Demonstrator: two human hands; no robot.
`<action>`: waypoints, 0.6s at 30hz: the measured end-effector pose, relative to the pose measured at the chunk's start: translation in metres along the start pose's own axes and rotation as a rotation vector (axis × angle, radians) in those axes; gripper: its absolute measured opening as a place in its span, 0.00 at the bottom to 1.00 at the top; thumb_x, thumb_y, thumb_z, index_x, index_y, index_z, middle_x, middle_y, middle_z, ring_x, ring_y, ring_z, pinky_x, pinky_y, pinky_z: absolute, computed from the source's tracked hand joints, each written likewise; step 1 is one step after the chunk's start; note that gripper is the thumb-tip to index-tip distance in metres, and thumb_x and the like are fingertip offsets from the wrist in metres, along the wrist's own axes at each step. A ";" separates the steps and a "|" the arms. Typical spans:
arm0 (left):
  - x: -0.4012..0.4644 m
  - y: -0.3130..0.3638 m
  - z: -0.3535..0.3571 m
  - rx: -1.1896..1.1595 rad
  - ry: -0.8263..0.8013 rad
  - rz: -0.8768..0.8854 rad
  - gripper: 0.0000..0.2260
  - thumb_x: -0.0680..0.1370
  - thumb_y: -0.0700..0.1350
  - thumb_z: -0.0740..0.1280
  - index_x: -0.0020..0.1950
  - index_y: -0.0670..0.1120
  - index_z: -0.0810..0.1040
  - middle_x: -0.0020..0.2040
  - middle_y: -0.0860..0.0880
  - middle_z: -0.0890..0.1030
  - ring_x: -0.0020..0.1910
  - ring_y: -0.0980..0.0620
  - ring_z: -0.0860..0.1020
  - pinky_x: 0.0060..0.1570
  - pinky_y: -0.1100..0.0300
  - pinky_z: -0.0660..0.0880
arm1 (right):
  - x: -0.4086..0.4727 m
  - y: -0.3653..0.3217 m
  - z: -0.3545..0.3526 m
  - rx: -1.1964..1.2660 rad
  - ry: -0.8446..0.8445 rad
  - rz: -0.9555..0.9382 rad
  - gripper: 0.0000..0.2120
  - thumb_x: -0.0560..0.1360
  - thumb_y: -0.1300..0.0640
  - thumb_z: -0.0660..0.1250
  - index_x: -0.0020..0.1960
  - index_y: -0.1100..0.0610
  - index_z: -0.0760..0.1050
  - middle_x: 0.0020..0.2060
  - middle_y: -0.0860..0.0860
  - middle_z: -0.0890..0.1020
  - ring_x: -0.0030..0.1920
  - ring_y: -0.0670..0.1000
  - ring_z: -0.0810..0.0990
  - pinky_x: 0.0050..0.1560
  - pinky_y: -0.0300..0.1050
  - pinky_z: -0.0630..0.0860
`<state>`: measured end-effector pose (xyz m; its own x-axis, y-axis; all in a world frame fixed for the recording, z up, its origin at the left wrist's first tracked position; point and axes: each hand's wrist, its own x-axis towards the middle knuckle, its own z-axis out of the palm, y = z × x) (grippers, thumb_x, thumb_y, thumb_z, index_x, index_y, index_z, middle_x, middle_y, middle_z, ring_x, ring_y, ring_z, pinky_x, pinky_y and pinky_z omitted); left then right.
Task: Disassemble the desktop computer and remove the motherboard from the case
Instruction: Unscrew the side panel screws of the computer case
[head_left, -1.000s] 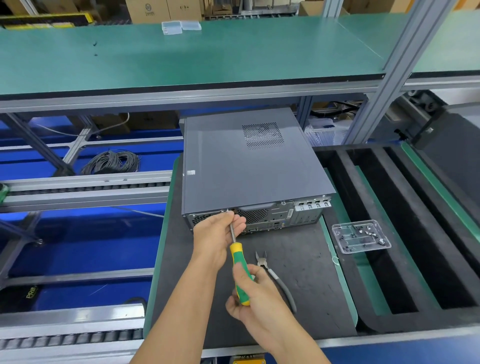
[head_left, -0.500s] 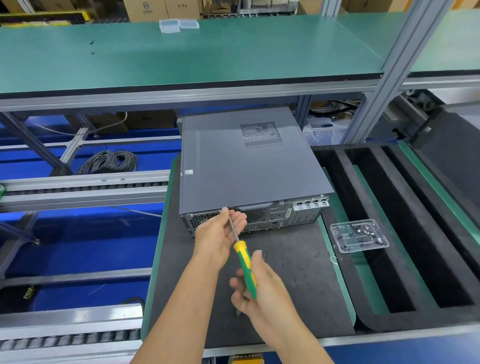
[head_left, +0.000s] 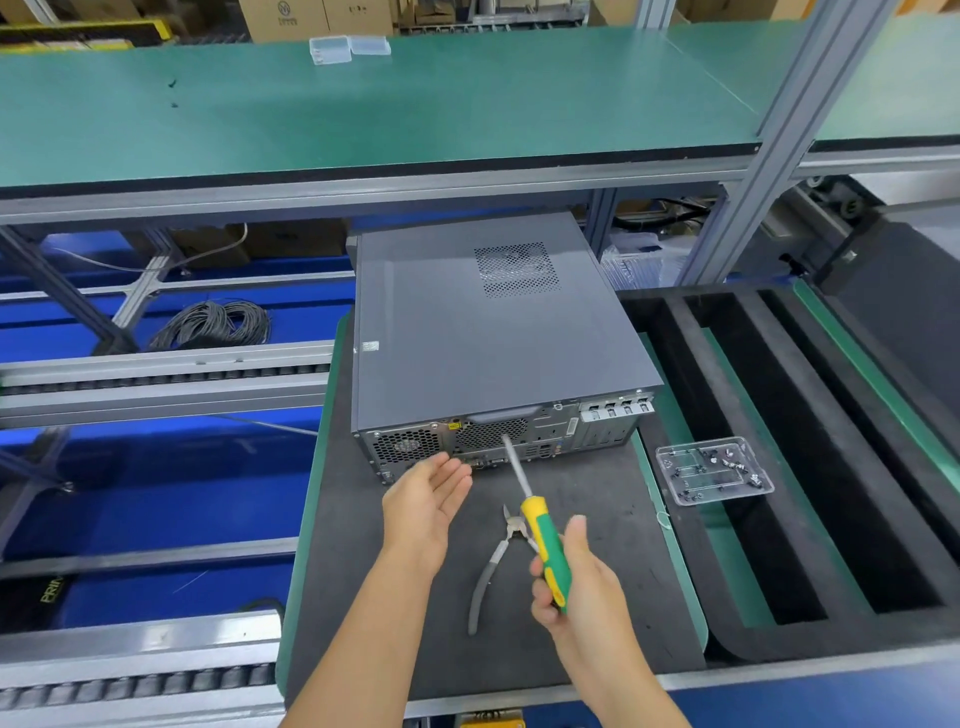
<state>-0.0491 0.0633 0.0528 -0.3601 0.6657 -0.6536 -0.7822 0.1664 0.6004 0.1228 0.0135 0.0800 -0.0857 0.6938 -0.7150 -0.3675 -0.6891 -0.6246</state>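
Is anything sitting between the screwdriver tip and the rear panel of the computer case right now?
Nothing visible. The right hand holds the screwdriver with its shaft aimed at the rear panel of the computer case. The open left hand is off to the side, and the pliers lie nearer the person.

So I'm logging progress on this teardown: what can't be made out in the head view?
- Inside of the computer case: hidden by its closed top cover.
- Screwdriver tip: too blurred to tell whether it carries a screw.
- Left hand: palm open, any screw on it too small to see.
- Clear tray contents: too small to count.
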 end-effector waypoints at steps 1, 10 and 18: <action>0.002 -0.005 -0.005 0.040 0.016 -0.025 0.06 0.79 0.36 0.65 0.53 0.35 0.79 0.44 0.40 0.84 0.41 0.45 0.85 0.36 0.59 0.81 | 0.003 -0.001 -0.007 0.020 0.010 0.004 0.27 0.75 0.37 0.63 0.51 0.61 0.80 0.32 0.54 0.76 0.28 0.47 0.68 0.26 0.38 0.65; -0.011 -0.074 0.014 0.539 -0.218 -0.089 0.08 0.79 0.43 0.69 0.49 0.38 0.83 0.40 0.44 0.84 0.37 0.50 0.83 0.36 0.62 0.78 | 0.018 -0.010 -0.056 0.048 0.085 -0.103 0.24 0.71 0.39 0.68 0.52 0.60 0.80 0.33 0.53 0.76 0.29 0.47 0.69 0.29 0.39 0.68; -0.019 -0.128 0.084 0.939 -0.319 0.034 0.15 0.74 0.55 0.73 0.36 0.45 0.79 0.28 0.52 0.77 0.27 0.56 0.74 0.29 0.62 0.69 | 0.029 -0.034 -0.101 0.080 0.160 -0.146 0.18 0.77 0.44 0.67 0.53 0.59 0.80 0.32 0.53 0.76 0.29 0.46 0.69 0.30 0.40 0.69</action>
<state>0.1005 0.0904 0.0277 -0.1137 0.8226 -0.5571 -0.0039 0.5604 0.8282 0.2264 0.0364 0.0487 0.1194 0.7385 -0.6636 -0.4376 -0.5608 -0.7028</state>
